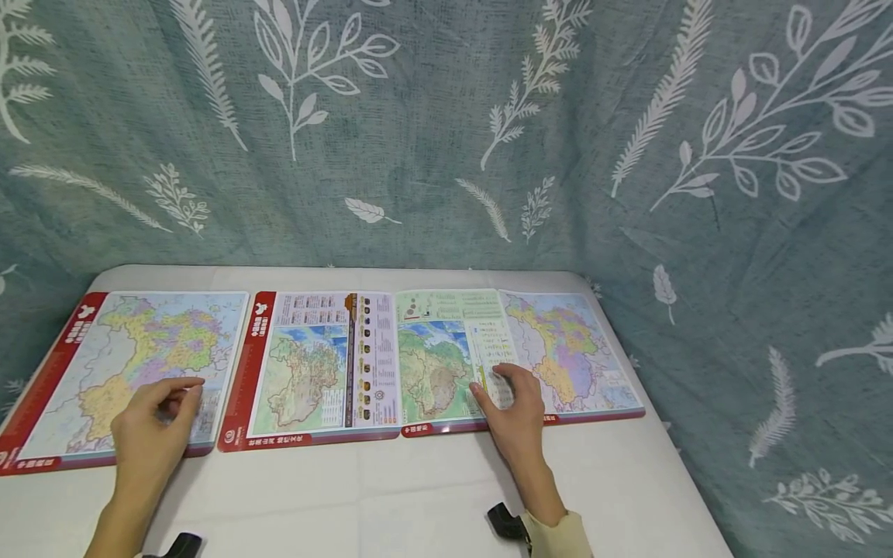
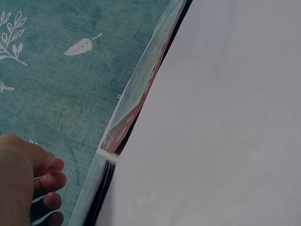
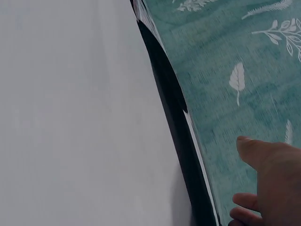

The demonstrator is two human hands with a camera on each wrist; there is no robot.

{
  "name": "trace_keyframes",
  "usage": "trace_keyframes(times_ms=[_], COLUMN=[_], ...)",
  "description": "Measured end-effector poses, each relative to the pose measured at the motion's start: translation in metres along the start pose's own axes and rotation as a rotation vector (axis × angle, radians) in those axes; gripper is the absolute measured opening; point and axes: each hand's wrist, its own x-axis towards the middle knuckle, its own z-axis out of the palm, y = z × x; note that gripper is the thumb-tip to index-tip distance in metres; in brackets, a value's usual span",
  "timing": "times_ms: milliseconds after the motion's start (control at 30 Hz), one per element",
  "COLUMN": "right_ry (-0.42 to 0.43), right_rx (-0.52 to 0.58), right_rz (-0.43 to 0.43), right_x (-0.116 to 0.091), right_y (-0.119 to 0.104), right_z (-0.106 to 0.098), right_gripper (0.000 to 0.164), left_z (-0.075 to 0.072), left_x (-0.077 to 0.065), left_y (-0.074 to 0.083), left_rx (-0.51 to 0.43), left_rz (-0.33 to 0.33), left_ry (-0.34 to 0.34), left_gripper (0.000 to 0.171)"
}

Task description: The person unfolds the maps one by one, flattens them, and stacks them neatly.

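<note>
My left hand [image 1: 155, 422] is over the lower right part of a red-bordered map sheet [image 1: 63, 395] at the far left, fingers loosely bent with nothing between them. In the left wrist view its fingers [image 2: 51, 181] curl in loosely. My right hand [image 1: 515, 407] is at the lower right of a green relief map [image 1: 436, 372], thumb and forefinger spread apart. That map meets a colourful political map [image 1: 568, 356], whose lower left the hand partly hides. The right wrist view has the thumb [image 3: 249, 150] stretched out, with nothing gripped.
A second red-bordered map sheet [image 1: 307, 372] lies between the left sheet and the relief map. All rest in a row on a white-covered table [image 1: 349, 504]. Behind and to the right hangs a green leaf-patterned cloth [image 1: 432, 139]. Black wrist devices [image 1: 508, 523] sit near the front.
</note>
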Motion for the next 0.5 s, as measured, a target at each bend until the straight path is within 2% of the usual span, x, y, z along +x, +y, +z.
trace_keyframes(times_ms=[167,500], right_ry=[-0.043,-0.123], right_rx=[0.0,0.067], right_rz=[-0.056,-0.061], right_x=[-0.003,-0.01], right_y=[-0.016,-0.047], right_z=[0.016,0.046], right_gripper=[0.049,0.049], left_z=[-0.003,-0.008], left_x=[0.001,0.004], left_y=[-0.003,-0.006], left_rx=[0.033,0.077], left_rz=[-0.022,-0.048], left_ry=[-0.001,0.013], left_gripper=[0.013,0.015])
